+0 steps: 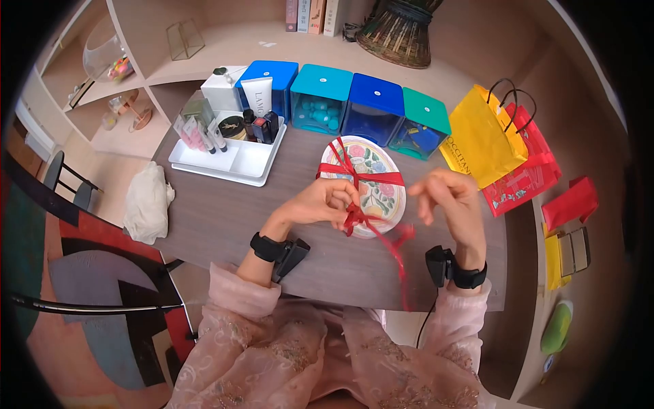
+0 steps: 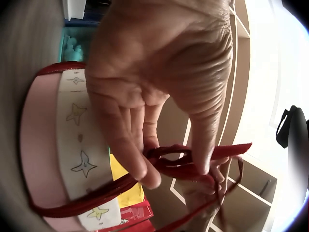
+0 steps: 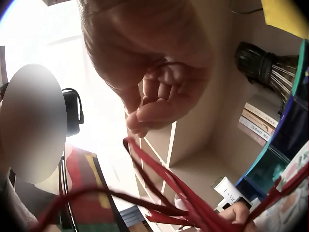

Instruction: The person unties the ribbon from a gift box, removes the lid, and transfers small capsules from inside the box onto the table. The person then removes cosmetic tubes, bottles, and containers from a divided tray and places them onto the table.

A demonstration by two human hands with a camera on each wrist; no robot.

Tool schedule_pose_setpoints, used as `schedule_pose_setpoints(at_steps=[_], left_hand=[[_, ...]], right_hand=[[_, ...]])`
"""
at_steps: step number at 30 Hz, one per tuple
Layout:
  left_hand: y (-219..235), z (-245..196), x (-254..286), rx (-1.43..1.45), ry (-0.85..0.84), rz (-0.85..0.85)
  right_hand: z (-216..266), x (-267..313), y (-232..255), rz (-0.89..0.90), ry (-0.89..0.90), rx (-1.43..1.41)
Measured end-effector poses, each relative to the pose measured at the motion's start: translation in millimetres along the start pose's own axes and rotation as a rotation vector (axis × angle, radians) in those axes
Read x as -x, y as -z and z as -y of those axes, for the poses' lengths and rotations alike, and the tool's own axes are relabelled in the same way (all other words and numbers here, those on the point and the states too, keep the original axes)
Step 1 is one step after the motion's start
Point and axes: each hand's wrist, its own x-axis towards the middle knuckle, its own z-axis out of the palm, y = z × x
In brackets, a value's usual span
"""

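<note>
An oval box (image 1: 379, 198) has a floral lid and, in the left wrist view, a pink side (image 2: 42, 145) under a star-patterned rim. Red ribbon (image 1: 351, 172) crosses its lid. At the box's near left edge, my left hand (image 1: 325, 203) pinches the gathered ribbon (image 2: 181, 164) between thumb and fingers; loops and a loose tail hang toward me. My right hand (image 1: 451, 204) hovers right of the box, fingers loosely curled around nothing. In the right wrist view, a ribbon loop (image 3: 145, 154) rises just below the right hand's fingertips (image 3: 140, 126).
A white tray (image 1: 253, 163) of cosmetics stands back left. Lidded blue and green bins (image 1: 371, 105) line the back. A yellow bag (image 1: 480, 146) and a red bag (image 1: 524, 177) lie right. A pale cloth bundle (image 1: 148, 203) sits at the left edge.
</note>
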Motion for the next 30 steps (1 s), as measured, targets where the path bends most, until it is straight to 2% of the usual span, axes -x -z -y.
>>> schedule_pose_setpoints(at_steps=[4,6,7,8,9,10,11,13,17,19,23,25,30], left_hand=[[-2,-14,4,0.086,0.047,0.056],[-2,-13,3,0.117,0.032,0.065],[-2,-13,2,0.149,0.017,0.072],[-2,-14,3,0.146,0.017,0.072],[-2,-15,3,0.154,0.027,0.077],[-2,-16,4,0.161,0.038,0.080],[-1,-15,4,0.159,0.037,0.079],[-1,-14,4,0.142,0.029,0.127],[0,-18,7,0.138,0.065,0.231],[0,-19,8,0.161,0.061,0.269],[3,-22,14,0.141,0.078,0.261],[6,-19,15,0.147,0.003,0.226],[6,-22,18,0.110,-0.023,0.169]], right_hand=[[-36,-18,-9,-0.067,-0.118,0.106],[-64,-26,-13,-0.097,0.157,0.477],[-69,-28,-16,-0.099,0.159,0.476],[-71,-30,-21,-0.086,0.115,0.610],[-74,-32,-25,-0.071,0.070,0.744],[-79,-36,-28,-0.034,-0.021,0.763],[-85,-39,-30,-0.033,-0.019,0.763],[-93,-41,-34,-0.035,0.099,0.870],[-87,-46,-41,-0.032,0.132,0.856],[-84,-47,-43,0.040,0.144,0.769],[-93,-46,-40,0.028,0.205,0.737],[-93,-45,-37,0.042,0.169,0.618],[-97,-46,-33,0.086,0.199,0.553]])
